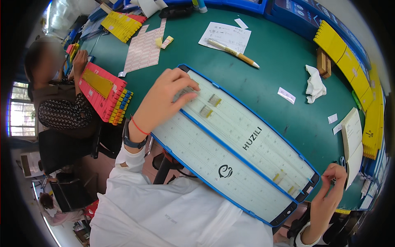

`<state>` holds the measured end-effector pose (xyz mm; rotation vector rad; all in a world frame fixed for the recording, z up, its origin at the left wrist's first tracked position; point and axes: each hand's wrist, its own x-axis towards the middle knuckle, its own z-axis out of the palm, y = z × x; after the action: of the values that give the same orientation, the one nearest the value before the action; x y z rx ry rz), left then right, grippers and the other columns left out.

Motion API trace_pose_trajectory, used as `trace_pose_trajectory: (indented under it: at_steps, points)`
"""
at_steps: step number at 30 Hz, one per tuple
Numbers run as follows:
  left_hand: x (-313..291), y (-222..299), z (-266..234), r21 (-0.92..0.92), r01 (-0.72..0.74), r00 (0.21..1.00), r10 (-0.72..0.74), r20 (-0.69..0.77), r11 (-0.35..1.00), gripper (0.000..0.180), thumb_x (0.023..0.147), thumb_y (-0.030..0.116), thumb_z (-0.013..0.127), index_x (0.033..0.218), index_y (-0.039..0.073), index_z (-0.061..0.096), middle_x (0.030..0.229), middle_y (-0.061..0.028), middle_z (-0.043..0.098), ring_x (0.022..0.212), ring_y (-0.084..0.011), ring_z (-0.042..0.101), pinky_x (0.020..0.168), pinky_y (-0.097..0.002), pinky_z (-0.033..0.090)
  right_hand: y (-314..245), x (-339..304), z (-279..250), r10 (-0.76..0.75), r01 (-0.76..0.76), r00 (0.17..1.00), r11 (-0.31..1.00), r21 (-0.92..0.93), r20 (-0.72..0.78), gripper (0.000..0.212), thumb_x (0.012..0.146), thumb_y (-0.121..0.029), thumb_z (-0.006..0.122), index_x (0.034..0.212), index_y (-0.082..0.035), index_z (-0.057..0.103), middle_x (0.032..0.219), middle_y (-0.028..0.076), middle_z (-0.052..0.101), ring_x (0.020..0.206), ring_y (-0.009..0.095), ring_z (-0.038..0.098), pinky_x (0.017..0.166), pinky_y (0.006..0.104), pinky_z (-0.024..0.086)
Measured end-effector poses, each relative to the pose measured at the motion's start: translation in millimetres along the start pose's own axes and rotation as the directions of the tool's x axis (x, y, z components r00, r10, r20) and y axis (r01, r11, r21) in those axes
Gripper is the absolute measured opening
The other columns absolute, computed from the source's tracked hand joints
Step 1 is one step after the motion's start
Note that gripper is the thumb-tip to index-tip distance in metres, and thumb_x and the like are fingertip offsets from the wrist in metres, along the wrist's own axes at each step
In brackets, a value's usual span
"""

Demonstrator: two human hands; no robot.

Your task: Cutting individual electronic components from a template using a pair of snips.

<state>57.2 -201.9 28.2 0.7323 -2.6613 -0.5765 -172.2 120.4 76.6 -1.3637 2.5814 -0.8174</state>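
Note:
A long, flat fishing-rig case with blue edging, two pale panels and dark end caps lies slantwise before me, partly over my lap. My left hand bends over its upper left end, thumb and fingertips drawn together at a small cluster of fine dark strands, mostly hidden by the fingers. Beside it are two similar small clusters with yellowish ends. Fainter yellowish pieces show near the right end. Off that end, my right hand is raised with thumb and fingers pinched; anything held is too fine to see.
On the green table lie a handwritten sheet, a pen, a label sheet, crumpled tissue and an open notebook. Yellow cards line the right edge. Another person sits at left beside red cards.

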Motion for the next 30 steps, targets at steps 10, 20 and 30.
trace_pose_trajectory:
  at_steps: [10,20,30]
  points:
    - [5.1,2.5,11.3,-0.036,-0.097,0.982,0.102,0.156,0.995,0.011,0.081,0.011,0.067,0.085,0.005,0.059,0.088,-0.0048,0.054,0.084,-0.0221,0.049,0.076,-0.0310,0.041,3.2,-6.3,7.8,-0.040,0.040,0.999,0.998,0.042,-0.002,0.020,0.081,0.016,0.044,0.089,-0.002,0.041,0.086,0.012,0.047,0.075,0.020,0.046,0.070,0.0268,0.040]
    - [4.3,6.1,9.9,0.016,-0.140,0.972,0.135,0.191,0.990,0.010,0.083,0.011,0.065,0.087,0.005,0.057,0.085,-0.0053,0.055,0.080,-0.0217,0.049,0.074,-0.0319,0.039,8.0,-9.6,11.7,-0.020,0.019,1.000,0.998,0.066,0.010,0.022,0.078,0.018,0.043,0.089,-0.001,0.041,0.086,0.012,0.048,0.075,0.020,0.046,0.069,0.0265,0.040]
    - [6.2,11.9,10.1,-0.048,-0.082,0.982,0.089,0.164,0.995,0.012,0.082,0.013,0.067,0.085,0.005,0.058,0.081,-0.0040,0.055,0.078,-0.0201,0.049,0.072,-0.0301,0.040,14.4,-10.6,16.5,-0.018,0.017,1.000,0.996,0.088,0.007,0.026,0.070,0.019,0.043,0.088,0.000,0.043,0.084,0.014,0.050,0.074,0.024,0.048,0.064,0.0292,0.039]
